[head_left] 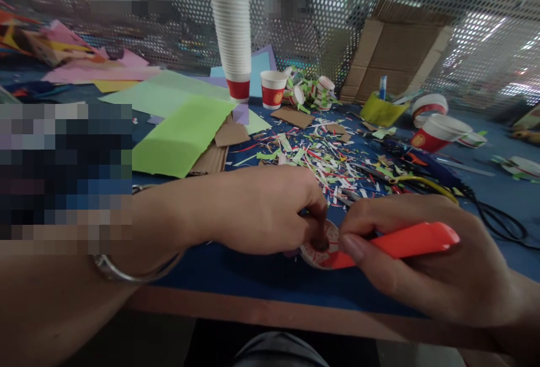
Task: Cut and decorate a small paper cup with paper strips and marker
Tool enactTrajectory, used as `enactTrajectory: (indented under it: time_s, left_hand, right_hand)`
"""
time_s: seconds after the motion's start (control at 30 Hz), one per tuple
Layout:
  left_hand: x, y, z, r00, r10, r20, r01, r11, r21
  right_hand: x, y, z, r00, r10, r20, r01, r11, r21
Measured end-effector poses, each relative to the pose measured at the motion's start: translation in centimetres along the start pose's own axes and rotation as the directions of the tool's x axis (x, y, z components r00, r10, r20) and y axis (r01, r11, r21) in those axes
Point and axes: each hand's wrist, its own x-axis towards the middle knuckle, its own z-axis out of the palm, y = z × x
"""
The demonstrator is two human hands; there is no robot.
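Note:
Near the table's front edge lies a small round white piece (314, 254) with red markings, like a cup's bottom. My left hand (270, 209) bends over it from the left, its fingertips pressed on the piece. My right hand (430, 260) is closed round an orange-red flat-sided tool (409, 240), whose far end reaches the round piece at its right side. The tool's tip is hard to make out. Behind my hands, paper scraps (312, 159) in white, green and red lie scattered on the blue table (236, 271).
A tall stack of paper cups (234, 30) stands at the back beside a single cup (273, 89). Green paper sheets (185, 136) lie left. Scissors (422, 182), a tipped cup (439, 131), a black cable (498, 221) and a yellow holder (382, 109) are right. Cardboard leans on mesh behind.

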Motion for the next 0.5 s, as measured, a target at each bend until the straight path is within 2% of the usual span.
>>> enactTrajectory:
  time_s: [0.23,0.5]
  left_hand:
    - [-0.08,0.05,-0.04,1.0,0.014,-0.012,-0.013,0.999,0.035]
    - [-0.08,0.17,0.13,0.999,-0.015,-0.035,0.017,0.998,0.054]
  right_hand:
    - [-0.36,0.06,-0.11,0.999,0.03,-0.019,-0.03,1.0,0.0]
    - [-0.42,0.5,-0.58,0.996,0.025,-0.09,-0.037,0.99,-0.134]
